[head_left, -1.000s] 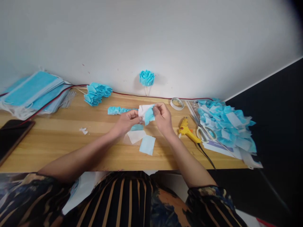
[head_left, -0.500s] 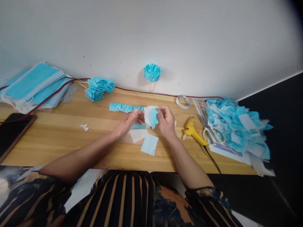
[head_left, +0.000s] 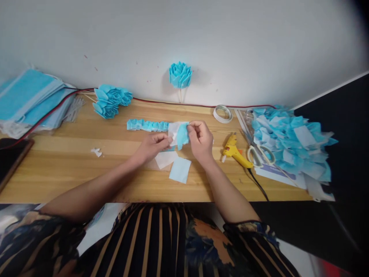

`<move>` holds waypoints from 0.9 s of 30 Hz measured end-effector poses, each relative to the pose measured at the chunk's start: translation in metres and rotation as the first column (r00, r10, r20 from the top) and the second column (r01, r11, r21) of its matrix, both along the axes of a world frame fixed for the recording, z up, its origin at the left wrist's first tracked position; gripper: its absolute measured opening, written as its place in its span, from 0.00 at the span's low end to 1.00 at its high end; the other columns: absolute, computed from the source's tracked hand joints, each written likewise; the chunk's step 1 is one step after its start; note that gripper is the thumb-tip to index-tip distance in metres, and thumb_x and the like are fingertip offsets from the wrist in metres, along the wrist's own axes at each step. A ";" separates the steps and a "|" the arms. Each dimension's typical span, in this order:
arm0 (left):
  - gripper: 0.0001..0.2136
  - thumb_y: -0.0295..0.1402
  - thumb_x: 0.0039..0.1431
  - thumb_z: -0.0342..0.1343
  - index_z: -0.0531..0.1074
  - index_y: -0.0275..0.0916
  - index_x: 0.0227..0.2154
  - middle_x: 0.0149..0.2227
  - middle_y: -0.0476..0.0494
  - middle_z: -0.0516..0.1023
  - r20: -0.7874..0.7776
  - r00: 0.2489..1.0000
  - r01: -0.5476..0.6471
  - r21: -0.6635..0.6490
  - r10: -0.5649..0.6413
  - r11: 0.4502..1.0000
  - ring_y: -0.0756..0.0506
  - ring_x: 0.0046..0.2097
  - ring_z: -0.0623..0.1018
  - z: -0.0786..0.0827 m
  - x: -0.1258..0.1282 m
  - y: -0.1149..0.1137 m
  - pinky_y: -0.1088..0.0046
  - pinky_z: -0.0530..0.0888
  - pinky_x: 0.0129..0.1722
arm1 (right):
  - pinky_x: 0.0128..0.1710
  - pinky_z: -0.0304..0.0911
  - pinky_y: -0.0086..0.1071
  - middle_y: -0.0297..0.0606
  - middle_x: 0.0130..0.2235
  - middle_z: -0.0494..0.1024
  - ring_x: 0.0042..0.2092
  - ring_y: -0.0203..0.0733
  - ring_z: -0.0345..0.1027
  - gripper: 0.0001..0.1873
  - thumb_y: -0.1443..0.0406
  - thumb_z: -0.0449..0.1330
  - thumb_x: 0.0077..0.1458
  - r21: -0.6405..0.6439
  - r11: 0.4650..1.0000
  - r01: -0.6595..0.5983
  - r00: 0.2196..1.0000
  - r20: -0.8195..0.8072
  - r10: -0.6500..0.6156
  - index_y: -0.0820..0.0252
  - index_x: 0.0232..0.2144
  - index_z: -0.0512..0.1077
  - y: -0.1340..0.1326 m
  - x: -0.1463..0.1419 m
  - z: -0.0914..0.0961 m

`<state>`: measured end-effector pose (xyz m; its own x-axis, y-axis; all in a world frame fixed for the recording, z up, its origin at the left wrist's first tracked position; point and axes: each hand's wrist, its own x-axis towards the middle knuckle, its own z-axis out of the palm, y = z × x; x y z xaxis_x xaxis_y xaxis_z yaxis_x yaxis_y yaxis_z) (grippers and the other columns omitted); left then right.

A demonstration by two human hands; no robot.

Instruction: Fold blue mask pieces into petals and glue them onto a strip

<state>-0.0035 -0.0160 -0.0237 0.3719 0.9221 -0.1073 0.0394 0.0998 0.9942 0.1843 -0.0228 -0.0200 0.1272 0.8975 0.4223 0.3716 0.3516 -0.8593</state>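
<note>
Between my hands is a square of thin mask fabric (head_left: 182,135), white on its left part and light blue where a flap lies over the right. My right hand (head_left: 201,141) pinches its right edge between thumb and fingers. At its lower left edge, the thumb and fingers of my left hand (head_left: 154,147) are pinched together, with a small white bit showing by the tips. Just below lie a white fabric square (head_left: 165,159) and a pale blue square (head_left: 180,170). A row of folded blue petals (head_left: 147,125) lies behind my left hand.
Right: a yellow glue gun (head_left: 235,151), scissors (head_left: 261,154), a tape roll (head_left: 223,114) and a heap of blue fabric pieces (head_left: 291,142). Left: blue flowers (head_left: 109,100), stacked masks (head_left: 31,96), a phone (head_left: 13,159), white scraps (head_left: 97,152). One flower (head_left: 180,75) stands against the wall.
My left fingers have closed at the fabric's lower left edge, where they were looser beside it. The blue flap now lies flatter and wider. The whole view has shifted slightly.
</note>
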 end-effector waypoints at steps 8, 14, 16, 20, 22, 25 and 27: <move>0.14 0.43 0.61 0.56 0.75 0.39 0.27 0.28 0.46 0.75 0.093 0.965 -0.260 0.227 0.245 0.939 0.48 0.31 0.71 0.004 -0.001 0.000 0.70 0.69 0.34 | 0.27 0.60 0.28 0.27 0.27 0.70 0.27 0.32 0.62 0.08 0.57 0.58 0.62 -0.024 1.000 0.010 0.997 -0.072 -0.012 0.55 0.35 0.69 0.002 0.002 -0.002; 0.13 0.43 0.62 0.58 0.73 0.40 0.27 0.34 0.44 0.75 0.087 0.952 -0.287 0.579 0.292 0.763 0.44 0.40 0.74 0.011 -0.003 -0.006 0.64 0.70 0.44 | 0.26 0.59 0.28 0.27 0.26 0.71 0.26 0.32 0.62 0.07 0.59 0.58 0.62 -0.010 1.000 0.022 0.999 -0.024 -0.022 0.56 0.35 0.70 -0.001 -0.001 0.000; 0.14 0.44 0.63 0.57 0.76 0.40 0.27 0.36 0.42 0.76 0.050 0.960 -0.250 0.593 0.275 0.765 0.43 0.43 0.74 0.011 -0.003 -0.007 0.62 0.71 0.47 | 0.26 0.60 0.27 0.27 0.26 0.71 0.26 0.32 0.62 0.07 0.59 0.58 0.62 0.005 1.000 0.029 0.999 -0.021 -0.029 0.56 0.35 0.70 -0.001 -0.001 0.000; 0.17 0.44 0.66 0.54 0.82 0.42 0.30 0.40 0.40 0.77 -0.015 0.976 -0.162 0.608 0.215 0.777 0.42 0.46 0.75 0.009 -0.004 -0.008 0.60 0.72 0.50 | 0.26 0.60 0.27 0.27 0.26 0.71 0.26 0.31 0.62 0.06 0.60 0.58 0.62 0.034 0.998 0.053 0.999 -0.008 -0.053 0.55 0.35 0.71 -0.001 -0.001 -0.001; 0.16 0.44 0.66 0.54 0.83 0.42 0.33 0.42 0.40 0.78 -0.032 0.978 -0.145 0.610 0.207 0.779 0.42 0.48 0.75 0.007 -0.003 -0.007 0.59 0.72 0.52 | 0.26 0.60 0.27 0.27 0.26 0.71 0.26 0.31 0.62 0.06 0.60 0.58 0.62 0.041 0.997 0.063 0.998 0.001 -0.063 0.55 0.35 0.71 -0.001 -0.001 -0.001; 0.14 0.43 0.66 0.55 0.83 0.43 0.37 0.44 0.40 0.79 -0.062 0.977 -0.126 0.595 0.202 0.794 0.41 0.51 0.75 0.004 -0.003 -0.005 0.57 0.71 0.54 | 0.26 0.60 0.27 0.27 0.26 0.72 0.26 0.31 0.63 0.06 0.60 0.58 0.62 0.045 0.997 0.063 0.998 0.007 -0.063 0.55 0.36 0.71 -0.002 -0.001 -0.002; 0.14 0.43 0.65 0.55 0.83 0.43 0.39 0.46 0.40 0.79 -0.070 0.980 -0.115 0.564 0.185 0.818 0.41 0.52 0.75 0.002 -0.002 -0.003 0.57 0.70 0.56 | 0.26 0.60 0.27 0.27 0.27 0.72 0.26 0.32 0.63 0.06 0.59 0.58 0.63 0.040 0.998 0.058 0.998 0.009 -0.058 0.55 0.36 0.71 -0.002 -0.001 -0.002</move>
<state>-0.0059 -0.0190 -0.0218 0.2416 0.8815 0.4058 0.1878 -0.4527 0.8716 0.1835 -0.0248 -0.0222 0.1741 0.8712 0.4591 0.4006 0.3632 -0.8412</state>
